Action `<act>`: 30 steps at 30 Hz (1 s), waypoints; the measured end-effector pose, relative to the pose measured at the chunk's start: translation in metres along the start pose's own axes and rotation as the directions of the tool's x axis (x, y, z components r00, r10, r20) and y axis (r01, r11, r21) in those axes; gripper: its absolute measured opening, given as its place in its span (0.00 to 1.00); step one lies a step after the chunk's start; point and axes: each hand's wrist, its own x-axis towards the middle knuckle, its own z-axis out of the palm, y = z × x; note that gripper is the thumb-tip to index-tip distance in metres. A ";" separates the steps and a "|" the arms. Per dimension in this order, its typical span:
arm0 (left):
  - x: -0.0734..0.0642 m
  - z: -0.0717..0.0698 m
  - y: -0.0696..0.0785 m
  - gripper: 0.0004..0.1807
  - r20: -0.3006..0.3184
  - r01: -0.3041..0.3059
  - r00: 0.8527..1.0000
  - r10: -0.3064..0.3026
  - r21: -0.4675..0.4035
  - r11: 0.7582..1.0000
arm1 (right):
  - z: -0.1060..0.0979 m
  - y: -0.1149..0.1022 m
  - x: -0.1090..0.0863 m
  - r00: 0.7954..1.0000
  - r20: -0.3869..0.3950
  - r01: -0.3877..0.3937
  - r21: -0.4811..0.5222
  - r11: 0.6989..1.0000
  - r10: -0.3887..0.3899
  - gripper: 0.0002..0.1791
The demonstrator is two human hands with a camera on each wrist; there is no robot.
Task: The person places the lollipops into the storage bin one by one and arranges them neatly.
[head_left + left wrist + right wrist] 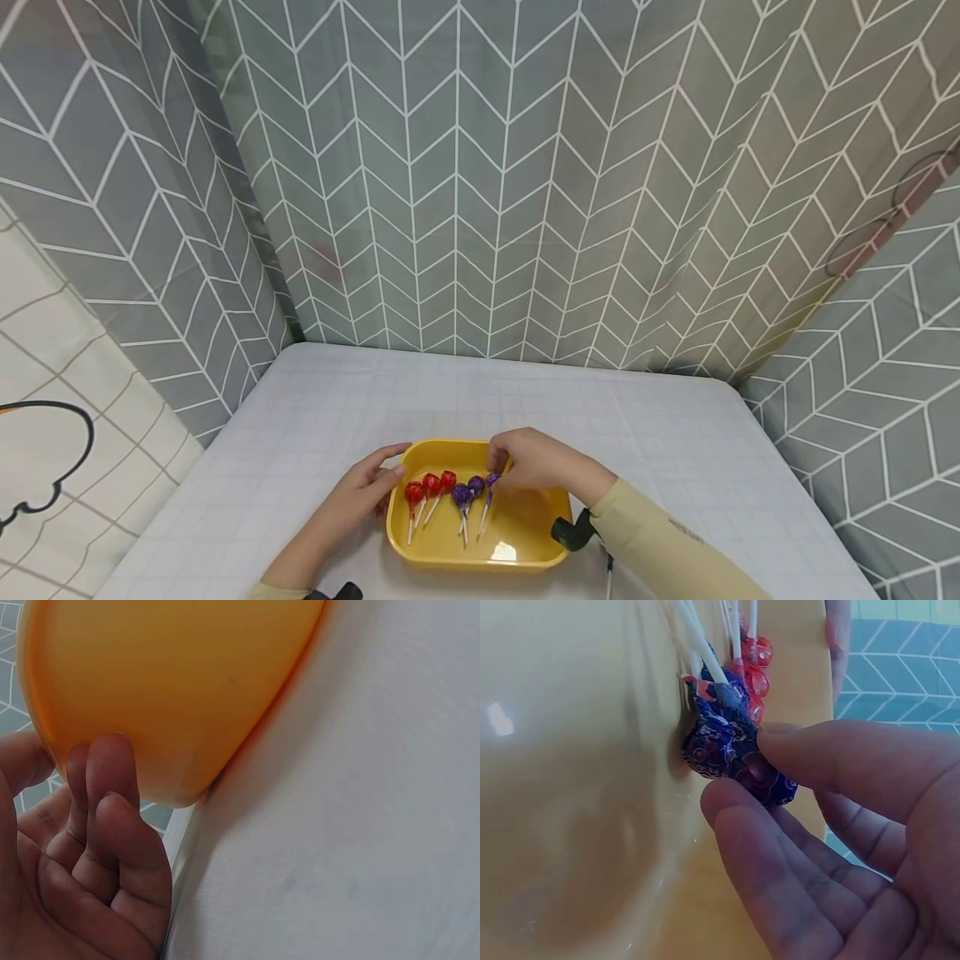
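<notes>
Nearest to us come the beige sleeves (pixel 652 533), and past the cuffs the two hands, set apart on either side of a yellow tray (pixel 517 565). The left hand (pixel 363 490) grips the tray's left end, its fingers curled against the smooth outer wall. Inside the tray, the right hand (pixel 536 461) pinches the round, wrapped head of one purple lollipop (pixel 769 780) between thumb and fingertips. We judge that the slick wrapper could let it twist free, and that brushing fingers could roll the two neighbouring purple lollipops (pixel 460 495) out of place; a jerk by the left hand could slide all the candy along the glossy floor. To their left we find three red lollipops (pixel 431 485) in shiny wrappers, their thin white sticks pointing toward the near wall. Farther off, we note the pale, cloth-covered surface (pixel 337 383) and, behind it, grey hanging fabric (pixel 487 167) with white chevron lines.
</notes>
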 end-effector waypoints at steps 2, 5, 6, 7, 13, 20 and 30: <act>0.000 0.000 0.000 0.28 0.004 -0.003 1.000 0.003 0.001 1.000 | 0.000 -0.001 0.001 1.000 0.006 0.008 -0.011 1.000 -0.008 0.11; 0.000 -0.001 0.000 0.28 0.007 -0.006 1.000 0.006 -0.003 1.000 | 0.000 -0.002 0.002 1.000 0.021 0.012 -0.042 0.999 -0.011 0.12; 0.000 -0.001 0.000 0.28 0.006 -0.004 1.000 0.004 -0.005 1.000 | 0.001 -0.002 0.003 1.000 0.026 0.015 -0.055 0.998 -0.014 0.13; 0.000 -0.001 0.000 0.28 0.006 -0.005 1.000 0.005 -0.004 1.000 | 0.001 -0.002 0.004 0.999 0.031 0.018 -0.068 0.998 -0.016 0.13; 0.001 -0.001 -0.002 0.28 0.006 -0.003 1.000 0.003 -0.005 1.000 | 0.004 0.000 0.007 0.998 0.056 0.005 -0.108 0.994 0.001 0.15; 0.003 0.000 -0.003 0.28 -0.002 -0.004 1.000 0.004 -0.006 1.000 | 0.007 0.002 0.010 0.998 0.064 0.001 -0.131 0.991 0.007 0.16; 0.001 -0.001 -0.002 0.27 0.008 -0.006 1.000 0.006 -0.006 1.000 | 0.007 0.001 0.010 0.997 0.074 0.016 -0.139 0.990 -0.006 0.16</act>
